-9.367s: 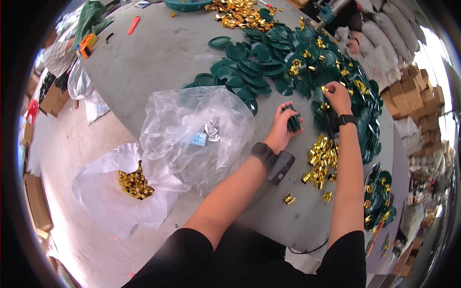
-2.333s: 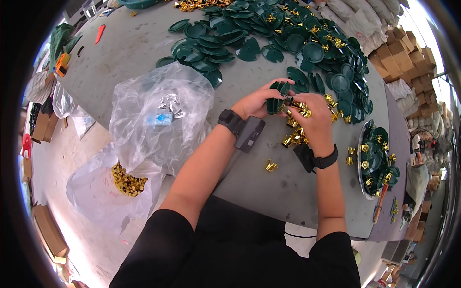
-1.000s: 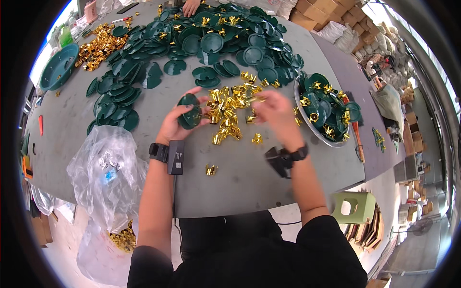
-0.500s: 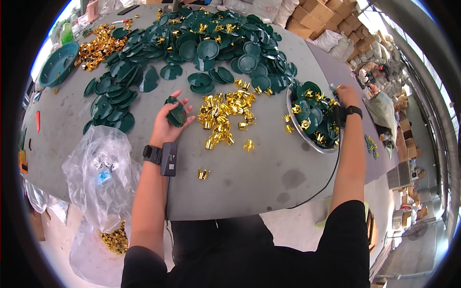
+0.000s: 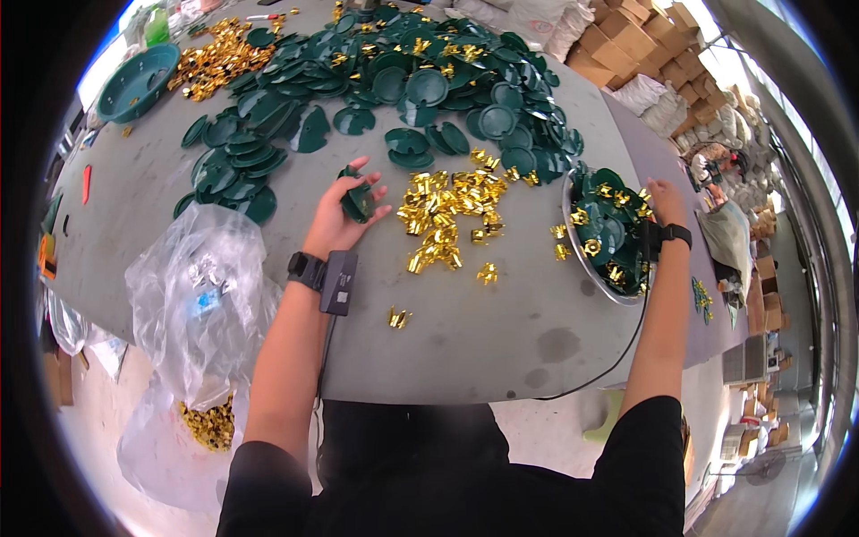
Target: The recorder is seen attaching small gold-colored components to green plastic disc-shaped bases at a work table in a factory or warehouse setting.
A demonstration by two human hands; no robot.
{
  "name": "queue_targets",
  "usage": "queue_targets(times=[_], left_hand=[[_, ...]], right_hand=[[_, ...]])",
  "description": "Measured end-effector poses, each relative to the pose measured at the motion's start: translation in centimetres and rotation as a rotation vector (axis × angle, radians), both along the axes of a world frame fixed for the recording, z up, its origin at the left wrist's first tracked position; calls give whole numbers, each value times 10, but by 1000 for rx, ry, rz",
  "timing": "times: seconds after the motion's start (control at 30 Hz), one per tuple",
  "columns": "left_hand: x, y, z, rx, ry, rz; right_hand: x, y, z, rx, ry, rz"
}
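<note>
My left hand [image 5: 338, 222] rests on the grey table [image 5: 483, 331] and holds a small stack of dark green plastic discs [image 5: 358, 199]. A pile of gold metal clips [image 5: 445, 217] lies just to its right. My right hand [image 5: 665, 203] reaches over the far side of a metal bowl [image 5: 598, 282] filled with green discs fitted with gold clips [image 5: 604, 234]. Whether that hand holds anything is hidden by the bowl's contents. A single gold clip [image 5: 399, 317] lies near my left wrist.
Many loose green discs [image 5: 429, 80] cover the far half of the table. A second heap of gold clips [image 5: 213, 63] lies beside a green bowl [image 5: 136, 82] at the far left. Clear plastic bags [image 5: 201, 295] hang off the left edge. Cardboard boxes [image 5: 626, 36] stand behind.
My right hand has gone from the gold clip pile out to the metal bowl on the right. My left hand stays by the clips with the green discs.
</note>
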State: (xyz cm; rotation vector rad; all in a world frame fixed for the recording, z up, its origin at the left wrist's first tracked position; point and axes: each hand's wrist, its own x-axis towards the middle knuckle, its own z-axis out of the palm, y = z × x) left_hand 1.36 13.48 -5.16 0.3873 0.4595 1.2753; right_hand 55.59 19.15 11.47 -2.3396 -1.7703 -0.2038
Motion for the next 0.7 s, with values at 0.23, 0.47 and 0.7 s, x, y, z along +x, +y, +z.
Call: queue_targets(times=[0.23, 0.47, 0.7], left_hand=[[-1, 4, -5, 6, -53, -30], [-2, -2, 7, -7, -16, -157], [0, 0, 1, 161, 11, -250]], right_hand=[[-195, -58, -23, 111, 444, 423], [-238, -77, -127, -199, 500, 695], [-281, -83, -100, -26, 749, 677]])
